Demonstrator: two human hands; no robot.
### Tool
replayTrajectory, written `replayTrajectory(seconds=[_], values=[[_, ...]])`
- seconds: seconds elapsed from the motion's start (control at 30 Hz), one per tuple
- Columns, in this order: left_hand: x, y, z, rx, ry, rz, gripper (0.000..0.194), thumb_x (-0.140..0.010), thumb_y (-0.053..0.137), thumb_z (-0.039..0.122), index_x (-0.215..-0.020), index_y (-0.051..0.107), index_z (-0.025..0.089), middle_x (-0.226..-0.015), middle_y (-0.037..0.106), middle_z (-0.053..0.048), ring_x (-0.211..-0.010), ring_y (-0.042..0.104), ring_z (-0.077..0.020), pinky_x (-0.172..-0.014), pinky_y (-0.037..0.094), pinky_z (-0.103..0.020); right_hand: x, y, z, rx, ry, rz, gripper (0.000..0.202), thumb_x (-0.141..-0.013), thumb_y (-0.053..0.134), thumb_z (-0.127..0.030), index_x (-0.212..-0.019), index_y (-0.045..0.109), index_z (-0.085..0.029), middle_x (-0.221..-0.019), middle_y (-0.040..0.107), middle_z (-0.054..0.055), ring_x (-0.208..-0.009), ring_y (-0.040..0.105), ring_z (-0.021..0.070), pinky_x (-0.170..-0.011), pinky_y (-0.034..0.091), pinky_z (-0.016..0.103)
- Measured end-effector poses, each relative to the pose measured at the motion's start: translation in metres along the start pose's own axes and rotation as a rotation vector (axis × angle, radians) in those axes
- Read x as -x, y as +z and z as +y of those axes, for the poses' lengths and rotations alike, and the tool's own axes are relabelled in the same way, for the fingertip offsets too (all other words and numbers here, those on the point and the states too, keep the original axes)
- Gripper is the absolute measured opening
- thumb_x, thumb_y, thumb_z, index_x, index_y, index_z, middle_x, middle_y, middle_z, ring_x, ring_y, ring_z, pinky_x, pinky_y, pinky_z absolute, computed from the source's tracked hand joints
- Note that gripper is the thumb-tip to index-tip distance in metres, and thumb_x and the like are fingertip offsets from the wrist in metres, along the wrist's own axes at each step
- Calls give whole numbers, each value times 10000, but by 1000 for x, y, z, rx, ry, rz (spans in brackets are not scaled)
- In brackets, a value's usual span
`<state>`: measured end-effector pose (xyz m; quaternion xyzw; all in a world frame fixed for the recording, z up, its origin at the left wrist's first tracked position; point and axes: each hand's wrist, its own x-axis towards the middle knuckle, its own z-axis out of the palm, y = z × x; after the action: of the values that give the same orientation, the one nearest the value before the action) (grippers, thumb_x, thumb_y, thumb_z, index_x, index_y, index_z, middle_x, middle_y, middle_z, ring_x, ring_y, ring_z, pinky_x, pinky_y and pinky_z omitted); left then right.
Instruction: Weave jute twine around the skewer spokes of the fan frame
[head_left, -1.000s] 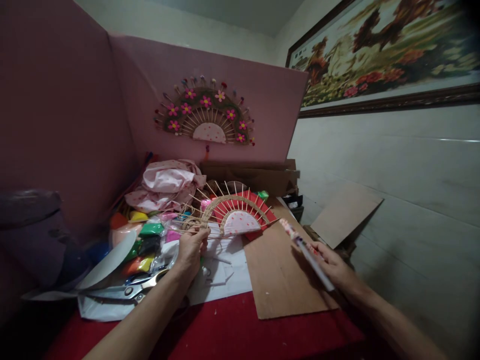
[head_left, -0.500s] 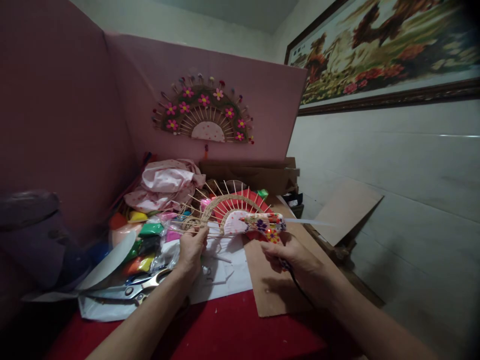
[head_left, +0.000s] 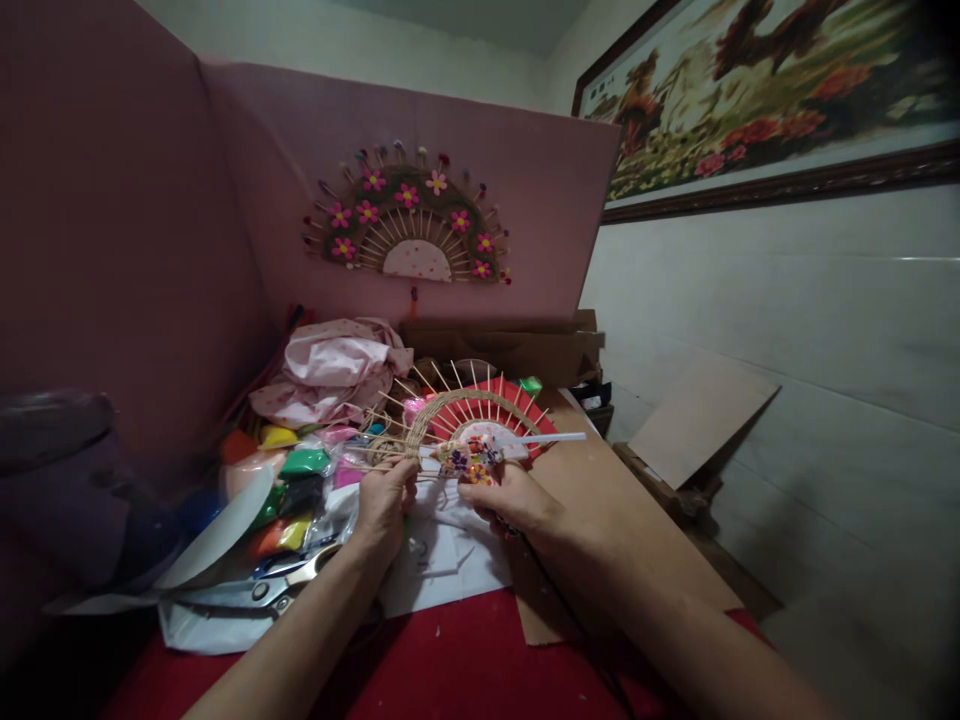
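My left hand (head_left: 388,505) is closed on the left end of a half-round fan frame (head_left: 436,408), made of thin wooden sticks with a band of twine woven across them. A pale spotted half-disc forms its base, partly hidden now. In my right hand (head_left: 517,497) is a flower-patterned hot glue gun (head_left: 474,458). Its nozzle points left, close to the twine band beside my left fingers. From its back sticks out a whitish glue stick (head_left: 551,437), and a dark cord hangs below. Red material (head_left: 491,388) shows behind the sticks.
Scissors (head_left: 262,590) and bags of coloured clay (head_left: 304,462) lie left, below a heap of spotted cloth (head_left: 334,365). White paper (head_left: 450,560) and a brown board (head_left: 600,510) lie under my hands. A decorated fan (head_left: 409,215) hangs on the pink panel.
My right hand has moved left with the glue gun, bringing the nozzle from the pale half-disc to the twine band near my left hand. The left hand keeps its hold.
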<state>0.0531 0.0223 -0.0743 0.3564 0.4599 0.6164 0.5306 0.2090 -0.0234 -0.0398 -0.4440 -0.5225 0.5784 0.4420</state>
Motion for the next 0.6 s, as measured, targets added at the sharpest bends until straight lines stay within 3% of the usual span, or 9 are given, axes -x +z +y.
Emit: replayTrajectory(seconds=[0.2,0.43,0.6], values=[[2,0,1,9,-20,-34,186,-535,648,226,-512,478,154,-402,373,78,-348,266,-34,-352,161,-190,-6,2,-5,193,-30,-25,129,-675,604,-260,-641,518,-170,-414,425,-56,-355,363,55,-325,297,178],[4,-3,3,8,4,-44,161,-564,580,216,-481,457,153,-441,378,67,-394,299,-43,-377,209,-187,-5,3,-2,114,15,-56,229,-721,566,-320,-591,441,-179,-407,420,-72,-304,333,41,-280,279,169],[2,-2,4,25,-40,-38,179,-519,665,231,-558,512,146,-463,426,66,-398,331,-43,-373,198,-181,-3,0,6,56,10,-75,227,-728,575,-340,-633,445,-180,-431,432,-77,-296,331,38,-272,278,170]])
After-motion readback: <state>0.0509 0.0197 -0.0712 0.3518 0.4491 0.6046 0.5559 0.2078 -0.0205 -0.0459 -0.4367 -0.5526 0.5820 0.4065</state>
